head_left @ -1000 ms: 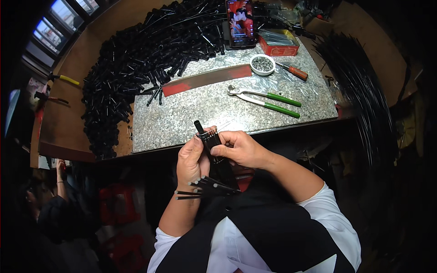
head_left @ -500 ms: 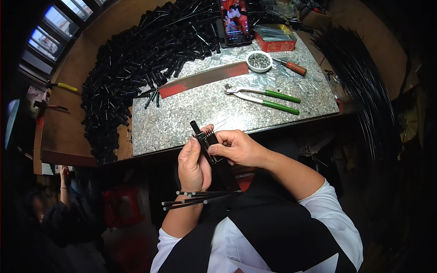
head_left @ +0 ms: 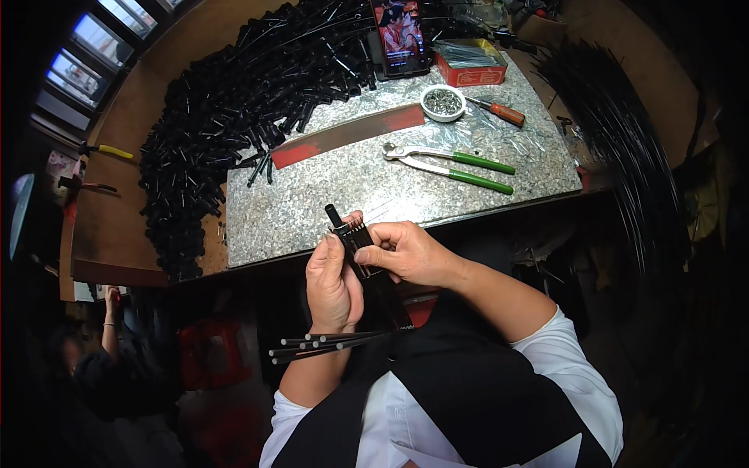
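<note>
Both my hands are on what looks like a black umbrella frame (head_left: 360, 251), held tilted in front of the table's near edge. Its round tube end (head_left: 331, 212) sticks out at the top, beside a row of thin ribs. My left hand (head_left: 331, 285) is closed round it from the left, thumb near the ring below the tube end. My right hand (head_left: 402, 253) pinches the ribs from the right, its fingertips partly hidden. Several thin black rods with pale round ends (head_left: 312, 343) reach leftward across my left forearm.
A speckled stone slab (head_left: 312, 203) carries green-handled pincers (head_left: 452, 165), a red-grey metal strip (head_left: 347, 136), a white bowl of small metal bits (head_left: 443, 104), a screwdriver (head_left: 503, 114), a red tin (head_left: 472, 70) and a phone (head_left: 402, 39). Black tubular parts (head_left: 234, 125) are heaped left, black rods (head_left: 616, 132) right.
The pale-ended rods over my left forearm have shifted slightly left and down. Both hands keep nearly the same grip. The phone's picture differs.
</note>
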